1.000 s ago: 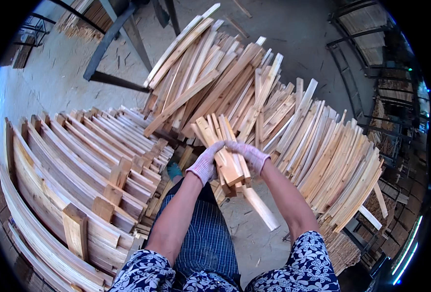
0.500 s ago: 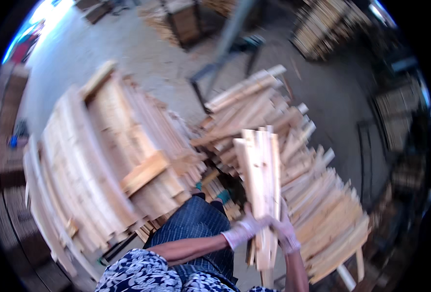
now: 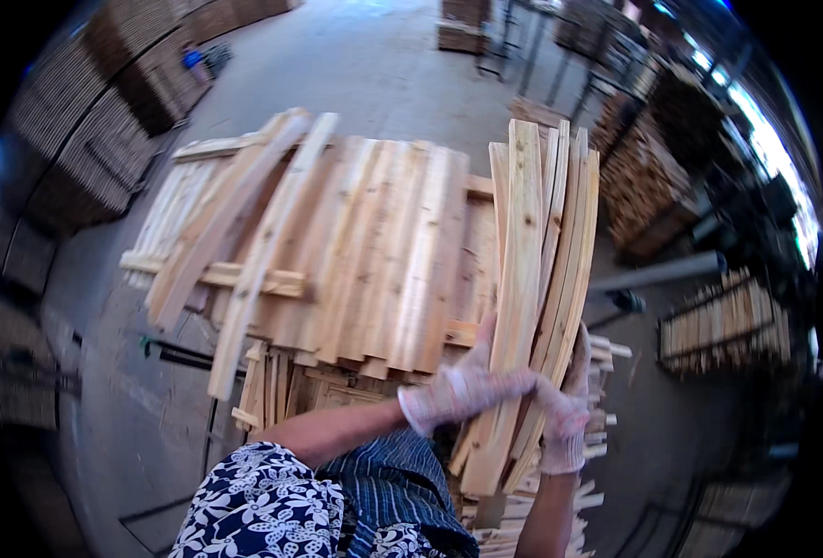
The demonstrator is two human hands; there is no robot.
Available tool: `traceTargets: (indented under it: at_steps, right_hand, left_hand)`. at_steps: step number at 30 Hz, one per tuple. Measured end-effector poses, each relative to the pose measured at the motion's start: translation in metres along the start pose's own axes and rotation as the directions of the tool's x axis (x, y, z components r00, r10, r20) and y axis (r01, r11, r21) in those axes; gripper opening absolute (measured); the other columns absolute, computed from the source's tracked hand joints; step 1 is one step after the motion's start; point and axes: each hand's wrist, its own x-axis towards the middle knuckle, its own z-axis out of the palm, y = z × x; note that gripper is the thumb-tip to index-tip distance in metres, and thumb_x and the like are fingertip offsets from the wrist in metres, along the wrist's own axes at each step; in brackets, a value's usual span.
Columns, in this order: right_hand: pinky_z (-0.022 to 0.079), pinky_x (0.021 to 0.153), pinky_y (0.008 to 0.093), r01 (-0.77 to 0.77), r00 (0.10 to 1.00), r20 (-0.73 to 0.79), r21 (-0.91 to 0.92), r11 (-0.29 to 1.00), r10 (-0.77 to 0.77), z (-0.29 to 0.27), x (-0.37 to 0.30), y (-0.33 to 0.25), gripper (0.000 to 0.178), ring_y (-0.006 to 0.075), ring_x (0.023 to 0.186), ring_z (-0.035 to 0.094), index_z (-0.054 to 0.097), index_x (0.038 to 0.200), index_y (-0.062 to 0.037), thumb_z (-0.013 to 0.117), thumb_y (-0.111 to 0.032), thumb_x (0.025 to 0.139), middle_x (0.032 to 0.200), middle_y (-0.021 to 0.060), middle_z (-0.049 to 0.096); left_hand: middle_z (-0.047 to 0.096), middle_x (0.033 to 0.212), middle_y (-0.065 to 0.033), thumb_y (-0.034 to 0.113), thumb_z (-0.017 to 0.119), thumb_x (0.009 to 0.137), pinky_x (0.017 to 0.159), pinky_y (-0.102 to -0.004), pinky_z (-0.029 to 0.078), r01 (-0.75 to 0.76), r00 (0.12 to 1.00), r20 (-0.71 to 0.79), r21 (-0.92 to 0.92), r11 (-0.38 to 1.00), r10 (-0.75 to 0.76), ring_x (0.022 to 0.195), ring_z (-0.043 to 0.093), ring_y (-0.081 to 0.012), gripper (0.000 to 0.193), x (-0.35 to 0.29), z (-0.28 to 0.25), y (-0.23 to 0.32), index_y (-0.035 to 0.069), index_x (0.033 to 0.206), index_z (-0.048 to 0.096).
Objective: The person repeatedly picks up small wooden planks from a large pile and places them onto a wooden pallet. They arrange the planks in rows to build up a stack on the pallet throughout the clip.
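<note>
A bundle of long pale wooden slats (image 3: 525, 232) stands upright in the picture, clasped between my two gloved hands. My left hand (image 3: 467, 386) wraps round the bundle's left side, thumb up along the slats. My right hand (image 3: 565, 418) grips the right side, and its fingers cross in front close to the left hand. To the left lies a broad stack of wooden slats (image 3: 384, 251), laid side by side on crosswise battens (image 3: 253, 277). A few longer slats (image 3: 272, 251) rest askew on top of its left part. The bundle's far end overlaps the stack's right edge.
More loose slats (image 3: 593, 502) lie below and right of my right hand. Tall stacks of boards (image 3: 81, 130) line the far left. A strapped slat bundle (image 3: 728, 321) and a grey metal beam (image 3: 663, 272) are at the right. Concrete floor (image 3: 365, 65) stretches beyond the stack.
I have turned to the right-hand side of the flat stack, carrying the bundle from the heap of loose slats. Both hands keep their hold on it.
</note>
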Motion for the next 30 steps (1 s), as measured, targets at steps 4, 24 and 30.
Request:
traceTargets:
  at_steps: [4,24,30]
  right_hand:
    - [0.055,0.085,0.0332,-0.112,0.993,0.057,0.091,0.989,0.107,0.046,0.046,0.01,0.089,0.0232,0.108,0.06,0.022,0.154,-0.0106,0.068,-0.001,0.079,0.135,0.0127,0.052]
    - [0.053,0.085,0.0468,0.085,0.995,0.067,-0.95,0.301,-0.071,0.079,0.144,0.15,0.058,0.0433,0.102,0.06,0.039,0.137,-0.0087,0.066,-0.031,0.09,0.115,0.0264,0.053]
    - [0.054,0.078,0.0476,0.223,0.975,0.162,-0.748,0.625,-0.153,0.14,0.126,0.123,0.055,0.0398,0.099,0.059,0.041,0.137,-0.0134,0.065,-0.021,0.089,0.112,0.0267,0.051]
  left_hand:
    - [0.05,0.137,-0.0142,0.038,0.083,0.078,0.105,-0.0327,0.043,0.195,0.954,-0.234,0.016,0.981,-0.186,0.124,0.05,-0.0205,0.117,-0.008,-0.088,0.069,0.001,0.154,0.002]
    - [0.066,0.112,-0.0089,0.027,0.076,0.082,0.087,-0.0334,0.054,0.367,0.824,-0.472,0.025,0.93,-0.313,0.099,0.064,-0.0179,0.047,-0.035,-0.242,0.07,0.005,0.121,0.061]
    - [0.065,0.112,-0.0075,0.022,0.077,0.082,0.093,-0.0304,0.049,0.319,0.829,-0.474,-0.034,0.947,-0.296,0.104,0.061,-0.0162,0.054,-0.033,-0.234,0.071,0.002,0.127,0.056]
